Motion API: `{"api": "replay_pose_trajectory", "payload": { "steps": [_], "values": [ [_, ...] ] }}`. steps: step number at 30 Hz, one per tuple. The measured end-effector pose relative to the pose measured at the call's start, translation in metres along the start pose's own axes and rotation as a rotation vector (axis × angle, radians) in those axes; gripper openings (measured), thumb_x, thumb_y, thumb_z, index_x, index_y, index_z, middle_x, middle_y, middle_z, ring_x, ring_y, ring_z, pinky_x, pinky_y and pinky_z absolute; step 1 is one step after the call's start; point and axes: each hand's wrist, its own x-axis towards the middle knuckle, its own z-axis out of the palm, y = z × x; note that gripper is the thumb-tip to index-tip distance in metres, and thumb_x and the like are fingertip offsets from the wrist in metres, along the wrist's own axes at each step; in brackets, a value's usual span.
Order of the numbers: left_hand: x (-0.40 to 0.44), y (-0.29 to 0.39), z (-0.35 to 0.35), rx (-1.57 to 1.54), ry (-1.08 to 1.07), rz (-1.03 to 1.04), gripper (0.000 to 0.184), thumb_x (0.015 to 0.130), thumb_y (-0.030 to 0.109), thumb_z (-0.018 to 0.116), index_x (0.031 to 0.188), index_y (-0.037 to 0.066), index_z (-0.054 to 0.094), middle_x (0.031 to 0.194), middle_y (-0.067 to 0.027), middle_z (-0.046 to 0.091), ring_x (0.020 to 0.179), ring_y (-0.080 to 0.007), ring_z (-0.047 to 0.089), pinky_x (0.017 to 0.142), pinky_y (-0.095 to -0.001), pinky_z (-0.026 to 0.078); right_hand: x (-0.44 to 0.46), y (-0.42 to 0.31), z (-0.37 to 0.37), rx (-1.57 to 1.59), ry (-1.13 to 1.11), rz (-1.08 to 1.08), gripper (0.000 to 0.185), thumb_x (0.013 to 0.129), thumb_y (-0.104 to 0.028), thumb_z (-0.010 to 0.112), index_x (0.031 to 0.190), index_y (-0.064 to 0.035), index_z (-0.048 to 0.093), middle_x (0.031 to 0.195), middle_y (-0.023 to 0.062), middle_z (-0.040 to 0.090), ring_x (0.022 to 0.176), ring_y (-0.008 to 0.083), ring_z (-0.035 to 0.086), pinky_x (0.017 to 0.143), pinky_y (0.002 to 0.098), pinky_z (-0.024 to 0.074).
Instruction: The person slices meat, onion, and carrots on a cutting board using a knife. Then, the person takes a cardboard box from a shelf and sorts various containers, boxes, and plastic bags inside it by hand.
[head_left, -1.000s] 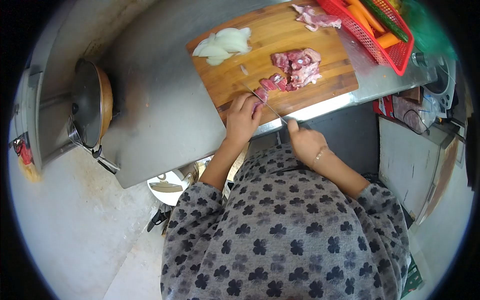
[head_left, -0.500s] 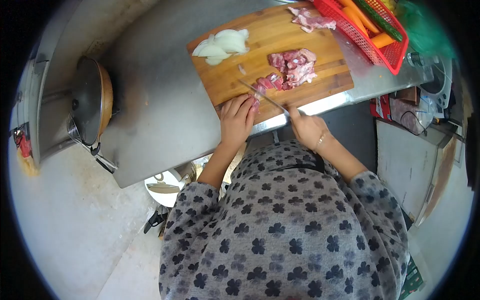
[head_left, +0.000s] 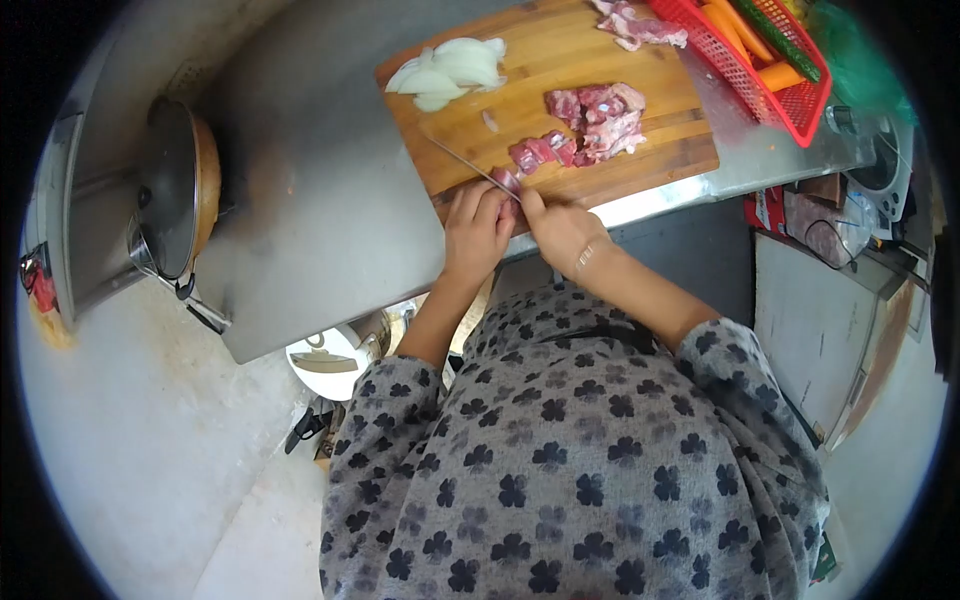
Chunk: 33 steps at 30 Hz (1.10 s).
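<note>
My right hand [head_left: 562, 232] is closed round the handle of a kitchen knife [head_left: 462, 159], whose blade points up and to the left over the cutting board [head_left: 440, 185]. My left hand [head_left: 474, 230] presses a strip of raw meat [head_left: 507, 180] at the board's near edge, its fingers curled right beside the blade. Cut meat pieces [head_left: 543, 150] lie just beyond, next to a larger heap of raw meat [head_left: 605, 120]. Sliced onion [head_left: 455, 72] rests at the board's far left. Another meat piece [head_left: 640, 27] sits at the far right corner.
A red plastic basket [head_left: 790, 120] holds carrots [head_left: 735, 35] and a cucumber [head_left: 775, 40] at the right. On the metal counter's left stands a pan [head_left: 205, 190]. A green plastic bag [head_left: 855, 65] lies behind the basket.
My right hand and the knife have moved left, closer to my left hand. The blade now lies against the meat strip by my left fingers. The view has shifted slightly.
</note>
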Motion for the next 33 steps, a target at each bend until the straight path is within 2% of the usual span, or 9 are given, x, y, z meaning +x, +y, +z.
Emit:
{"api": "replay_pose_trajectory", "payload": {
  "steps": [5,10,12,14,18,20,24,28,33],
  "values": [
    [-0.001,0.001,-0.008,0.048,0.013,-0.014,0.021,0.074,0.006,0.066,0.095,0.003,0.061,0.100,-0.0120,0.060,0.089,-0.0315,0.057,0.078,-0.0420,0.046,-0.090,0.031,0.003,-0.075,-0.200,0.183,0.020,0.085,-0.005,0.046,0.103,-0.0014,0.040,0.079,0.0212,0.066,0.073,0.0389,0.066,0.062,0.0452,0.0535],
    [-0.010,-0.001,-0.031,0.199,-0.074,0.006,0.028,0.074,0.007,0.064,0.101,0.005,0.060,0.101,-0.0135,0.059,0.090,-0.0321,0.058,0.079,-0.0411,0.048,-0.058,0.026,-0.004,-0.003,-0.207,0.148,0.024,0.084,-0.005,0.046,0.107,-0.0011,0.039,0.080,0.0230,0.066,0.076,0.0390,0.066,0.065,0.0465,0.0531],
    [-0.011,-0.010,-0.041,0.082,-0.069,-0.181,0.029,0.073,0.006,0.061,0.102,0.005,0.059,0.101,-0.0149,0.059,0.086,-0.0334,0.060,0.076,-0.0396,0.050,-0.046,0.016,-0.007,0.018,-0.140,0.129,0.024,0.084,-0.004,0.046,0.107,-0.0015,0.039,0.082,0.0245,0.066,0.075,0.0388,0.066,0.065,0.0467,0.0530],
    [-0.017,-0.014,-0.054,0.065,-0.051,-0.213,0.029,0.072,0.004,0.060,0.101,0.004,0.058,0.100,-0.0155,0.059,0.081,-0.0334,0.060,0.071,-0.0386,0.051,-0.046,0.013,-0.005,0.009,-0.123,0.145,0.023,0.084,-0.004,0.045,0.106,-0.0014,0.039,0.081,0.0245,0.066,0.076,0.0384,0.066,0.065,0.0469,0.0528],
    [-0.016,0.002,-0.063,-0.149,0.180,-0.415,0.027,0.073,0.002,0.059,0.100,0.003,0.058,0.099,-0.0143,0.059,0.082,-0.0313,0.059,0.071,-0.0374,0.050,-0.049,0.015,-0.001,0.077,-0.087,0.137,0.022,0.084,-0.007,0.047,0.104,-0.0012,0.040,0.077,0.0242,0.065,0.071,0.0400,0.065,0.062,0.0483,0.0523],
    [-0.005,0.006,-0.048,0.104,0.080,-0.081,0.025,0.075,0.005,0.063,0.100,0.004,0.059,0.101,-0.0140,0.060,0.088,-0.0321,0.058,0.077,-0.0384,0.048,-0.053,0.016,-0.004,0.119,-0.057,0.118,0.021,0.084,-0.008,0.047,0.103,-0.0011,0.040,0.075,0.0240,0.065,0.069,0.0404,0.065,0.061,0.0487,0.0521],
    [0.014,0.023,-0.022,0.134,0.030,0.018,0.026,0.074,0.018,0.069,0.096,0.006,0.062,0.099,-0.0125,0.060,0.095,-0.0315,0.056,0.084,-0.0396,0.044,-0.074,0.021,-0.021,0.105,0.089,0.136,0.021,0.085,-0.011,0.048,0.101,-0.0006,0.041,0.068,0.0231,0.063,0.064,0.0407,0.063,0.059,0.0486,0.0520],
    [0.032,0.023,0.004,0.169,-0.078,-0.125,0.021,0.073,0.017,0.068,0.090,0.006,0.061,0.094,-0.0111,0.060,0.093,-0.0307,0.057,0.080,-0.0397,0.045,-0.071,0.031,-0.022,0.024,-0.012,0.163,0.023,0.086,-0.011,0.048,0.105,-0.0006,0.042,0.070,0.0229,0.064,0.067,0.0403,0.064,0.060,0.0473,0.0528],
    [0.031,0.011,-0.006,0.211,-0.222,-0.240,0.013,0.072,0.009,0.062,0.084,0.005,0.058,0.086,-0.0121,0.058,0.077,-0.0318,0.060,0.068,-0.0422,0.049,-0.065,0.030,-0.015,-0.089,-0.145,0.238,0.024,0.086,-0.006,0.044,0.110,-0.0016,0.041,0.080,0.0222,0.066,0.076,0.0371,0.067,0.066,0.0449,0.0542]
  ]
}}
